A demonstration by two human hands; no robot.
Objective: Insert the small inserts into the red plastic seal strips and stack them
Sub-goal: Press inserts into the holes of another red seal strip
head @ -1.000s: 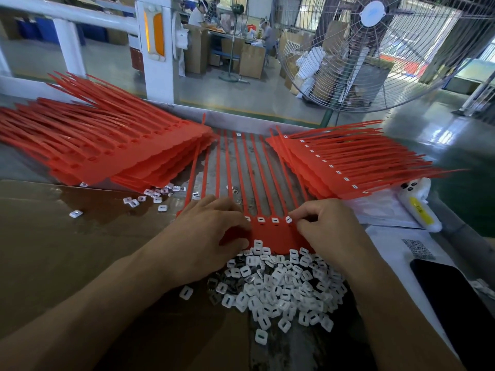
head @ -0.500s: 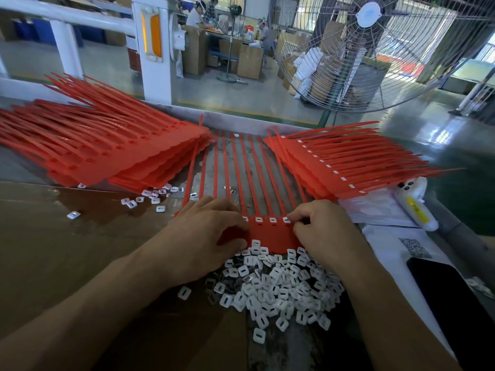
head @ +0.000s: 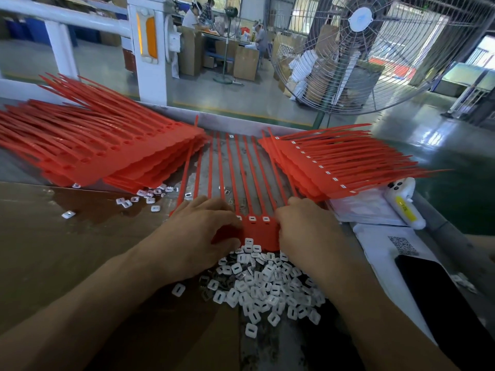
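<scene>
The largest thing is the left stack of red strips, lying left of the strip in hand; its sockets look empty, so this seems the work still to do. Right of that strip lies the smaller right stack, its heads showing white inserts, so these appear finished. The strip in hand lies flat on the surface between the two stacks, tails pointing away, with three white inserts seated in the heads that show. The left hand rests on its left part, fingers bent; the right hand presses at its right end, and whether it pinches an insert cannot be told. Just nearer than the strip, the loose inserts remain plentiful.
</scene>
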